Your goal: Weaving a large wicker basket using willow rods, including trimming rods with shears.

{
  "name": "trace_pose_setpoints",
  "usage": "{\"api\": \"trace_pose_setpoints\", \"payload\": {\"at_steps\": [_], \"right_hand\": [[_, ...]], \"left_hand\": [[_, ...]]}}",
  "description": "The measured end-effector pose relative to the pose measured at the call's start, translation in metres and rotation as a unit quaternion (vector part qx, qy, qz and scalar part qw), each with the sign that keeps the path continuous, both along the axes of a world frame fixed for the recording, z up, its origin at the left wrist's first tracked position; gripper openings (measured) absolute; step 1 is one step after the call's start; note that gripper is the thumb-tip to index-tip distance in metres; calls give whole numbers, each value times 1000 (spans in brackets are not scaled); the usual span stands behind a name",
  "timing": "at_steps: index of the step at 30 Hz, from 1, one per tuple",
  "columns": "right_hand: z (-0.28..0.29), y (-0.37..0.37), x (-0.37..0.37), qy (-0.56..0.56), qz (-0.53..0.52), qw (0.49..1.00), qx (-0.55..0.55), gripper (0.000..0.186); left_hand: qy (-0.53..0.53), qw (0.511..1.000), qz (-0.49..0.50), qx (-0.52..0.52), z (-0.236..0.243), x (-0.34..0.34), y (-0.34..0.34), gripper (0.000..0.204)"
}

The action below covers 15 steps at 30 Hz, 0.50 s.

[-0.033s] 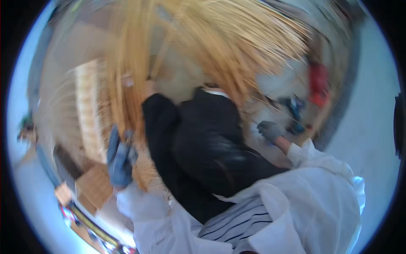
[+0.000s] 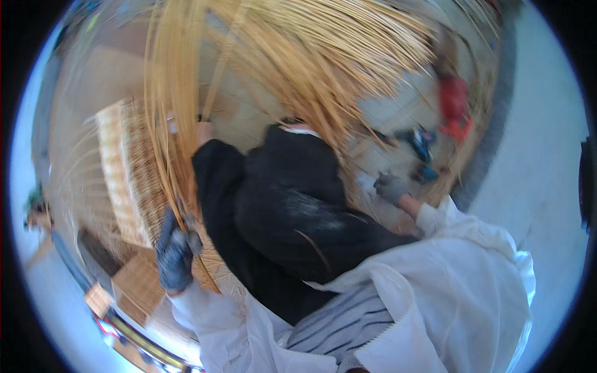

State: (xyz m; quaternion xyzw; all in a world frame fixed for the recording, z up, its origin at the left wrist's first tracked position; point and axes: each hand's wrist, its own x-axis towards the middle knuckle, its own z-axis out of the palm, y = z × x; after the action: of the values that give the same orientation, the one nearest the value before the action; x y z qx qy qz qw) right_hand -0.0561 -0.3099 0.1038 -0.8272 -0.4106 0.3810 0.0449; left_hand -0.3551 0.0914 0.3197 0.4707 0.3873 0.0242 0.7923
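My left hand, in a grey glove, is closed on long tan cane-like strips that run up past my bent legs in black trousers. Just beyond it lies a woven basketry piece with a pale band and loose ends fanning leftward. At the right of my legs, my gloved right hand has curled fingers, near a small pale, blurred item; what it holds, if anything, I cannot make out.
A large spread of tan strips lies ahead. Right of it are a red object and a teal tool. Cardboard-brown boxes sit at lower left. A pale surface curves along the right rim.
The scene has shifted left in view as my head moved. My left hand is slightly lower, and the strip through its fingers shows more clearly.
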Motion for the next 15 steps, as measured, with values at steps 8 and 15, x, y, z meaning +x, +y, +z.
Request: {"api": "trace_pose_setpoints", "payload": {"at_steps": [8,15], "right_hand": [[-91,-101,37,-213,-370,897,-117,31],[-102,-66,54,-109,-313,930,-162,31]], "left_hand": [[254,960,-33,-116,67,-80,-180,46],[459,830,129,290,97,-100,-238,24]]}}
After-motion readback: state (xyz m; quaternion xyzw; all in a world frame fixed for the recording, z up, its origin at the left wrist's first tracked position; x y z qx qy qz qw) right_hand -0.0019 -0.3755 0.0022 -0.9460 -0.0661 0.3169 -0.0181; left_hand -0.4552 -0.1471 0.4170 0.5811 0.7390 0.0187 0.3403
